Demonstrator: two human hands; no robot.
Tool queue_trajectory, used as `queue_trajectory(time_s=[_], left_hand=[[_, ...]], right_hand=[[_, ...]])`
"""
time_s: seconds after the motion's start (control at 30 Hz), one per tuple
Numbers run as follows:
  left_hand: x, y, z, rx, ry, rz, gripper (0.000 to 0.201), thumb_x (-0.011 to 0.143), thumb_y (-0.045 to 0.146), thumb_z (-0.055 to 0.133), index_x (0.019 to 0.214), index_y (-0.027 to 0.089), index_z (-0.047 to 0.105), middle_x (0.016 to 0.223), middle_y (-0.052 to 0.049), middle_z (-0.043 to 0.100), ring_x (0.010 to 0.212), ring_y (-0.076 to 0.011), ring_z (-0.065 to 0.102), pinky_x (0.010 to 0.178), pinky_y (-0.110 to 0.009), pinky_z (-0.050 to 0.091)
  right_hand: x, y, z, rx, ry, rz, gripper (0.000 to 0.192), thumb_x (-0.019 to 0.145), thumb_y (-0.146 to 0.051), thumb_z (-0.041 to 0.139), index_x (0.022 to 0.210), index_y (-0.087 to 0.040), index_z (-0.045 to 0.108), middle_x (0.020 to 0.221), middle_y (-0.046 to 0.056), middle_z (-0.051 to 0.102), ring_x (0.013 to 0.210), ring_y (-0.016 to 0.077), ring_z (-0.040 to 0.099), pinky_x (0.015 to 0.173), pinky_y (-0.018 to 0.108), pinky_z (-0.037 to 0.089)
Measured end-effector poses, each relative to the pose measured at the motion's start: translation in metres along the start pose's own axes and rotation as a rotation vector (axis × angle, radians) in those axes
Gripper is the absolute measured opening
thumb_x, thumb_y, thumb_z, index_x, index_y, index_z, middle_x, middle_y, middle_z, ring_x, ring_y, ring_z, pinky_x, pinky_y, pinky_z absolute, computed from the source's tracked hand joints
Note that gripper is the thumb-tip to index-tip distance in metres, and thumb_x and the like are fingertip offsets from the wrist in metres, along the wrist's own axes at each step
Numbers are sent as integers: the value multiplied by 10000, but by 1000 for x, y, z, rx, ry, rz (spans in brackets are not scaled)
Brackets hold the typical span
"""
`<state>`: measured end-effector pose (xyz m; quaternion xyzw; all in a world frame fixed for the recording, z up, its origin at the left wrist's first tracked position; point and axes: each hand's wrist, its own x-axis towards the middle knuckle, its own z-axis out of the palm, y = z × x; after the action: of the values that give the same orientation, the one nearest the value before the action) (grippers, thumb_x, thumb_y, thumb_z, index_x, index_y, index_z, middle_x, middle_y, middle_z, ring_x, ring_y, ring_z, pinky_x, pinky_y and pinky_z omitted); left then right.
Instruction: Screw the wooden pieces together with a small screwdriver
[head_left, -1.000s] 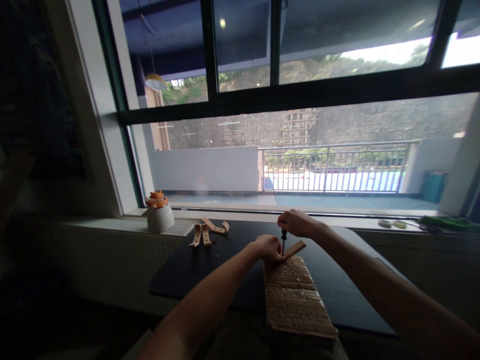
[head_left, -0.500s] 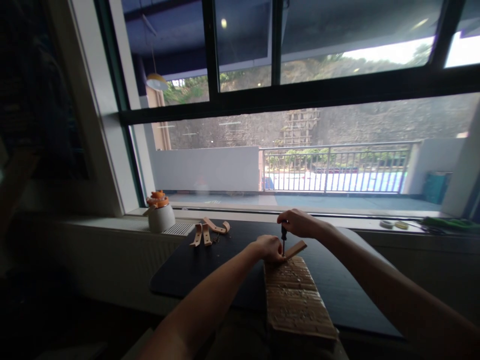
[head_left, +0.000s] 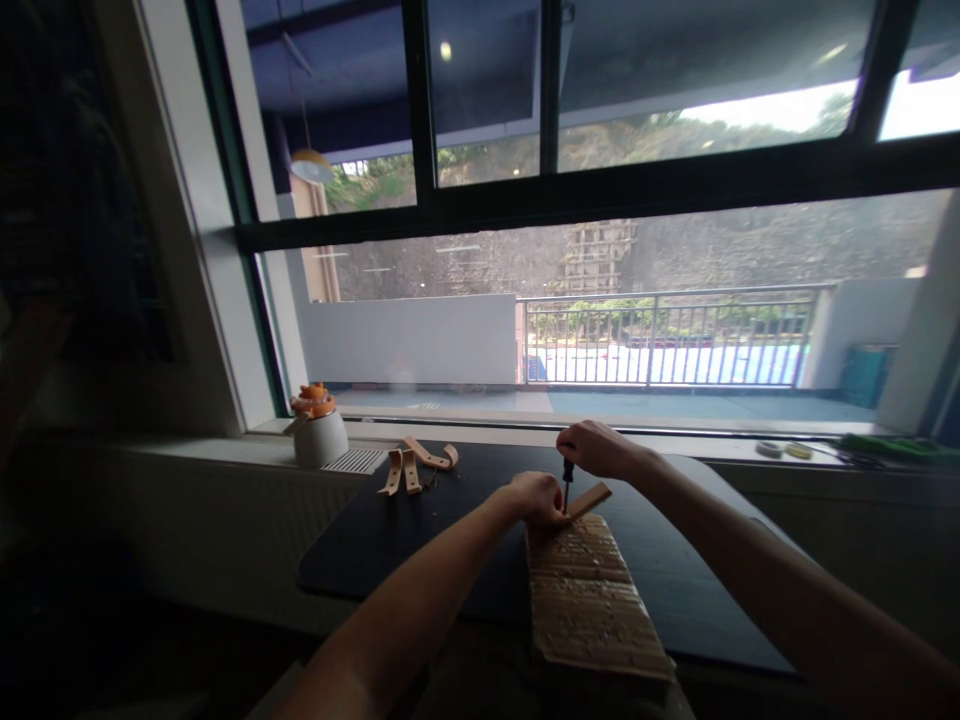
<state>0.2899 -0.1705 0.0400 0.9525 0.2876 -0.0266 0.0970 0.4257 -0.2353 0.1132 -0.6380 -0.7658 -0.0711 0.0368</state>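
The wooden strip (head_left: 592, 500) sits at the far end of the corrugated cardboard block (head_left: 600, 610), pointing off far and right, with the left hand (head_left: 540, 497) pinched closed on its near left end and the right hand (head_left: 592, 447) wrapped snugly round the handle of a roughly upright screwdriver (head_left: 568, 473). Wood that thin is probably light and stiff, but it could twist or split, so I'd pinch it low, right beside the tip.

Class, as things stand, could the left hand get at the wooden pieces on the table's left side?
Likely yes: nothing visible stands between the left hand and the wooden pieces, though it appears to hold a wooden strip, which it might first release.
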Motion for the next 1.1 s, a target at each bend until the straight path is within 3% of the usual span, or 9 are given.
queue_trajectory(time_s=[1.1], left_hand=[[-3,2,-2,24,3,17,321,775,498,584,856,214,711,847,-20,714,772,-196,655,661,-241,482]], right_hand=[[-3,-8,-3,87,43,-49,252,931,-335,562,1125,-182,615,1143,72,630,961,199,622,826,411,525]])
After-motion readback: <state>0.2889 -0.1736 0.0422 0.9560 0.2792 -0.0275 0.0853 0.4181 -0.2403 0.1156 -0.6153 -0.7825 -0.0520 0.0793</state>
